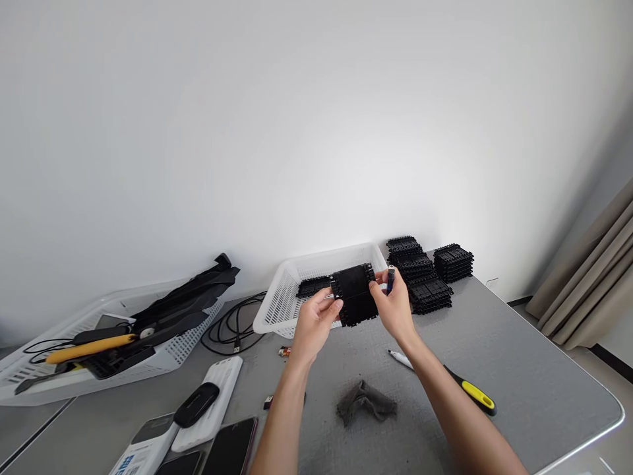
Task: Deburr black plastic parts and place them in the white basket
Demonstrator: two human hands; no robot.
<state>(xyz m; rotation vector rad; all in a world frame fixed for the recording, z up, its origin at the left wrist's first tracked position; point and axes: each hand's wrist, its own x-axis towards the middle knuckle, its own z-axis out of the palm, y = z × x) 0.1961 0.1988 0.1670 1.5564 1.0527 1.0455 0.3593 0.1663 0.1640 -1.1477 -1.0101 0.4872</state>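
A black plastic panel (355, 290) with toothed, link-like edges is held up in front of me, over the near edge of a white plastic basket. My left hand (315, 320) pinches its left edge between thumb and fingers. At the right edge, my right hand (395, 307) grips the same panel. A small dark-blue stick-like item (391, 280) with a pale tip is also tucked in the right hand; its kind I cannot make out. Inside the white basket (277, 293) lies a similar black panel piece (312, 286), partly hidden by my left hand.
Stacks of black toothed panels (419, 274) and another stack (453, 262) stand at the right. Below my hands lie a grey cloth (366, 402), a white marker (401, 359) and a yellow-black handled tool (477, 396). Leftward are a cable (232, 323), phone (230, 447) and loaded basket (168, 359).
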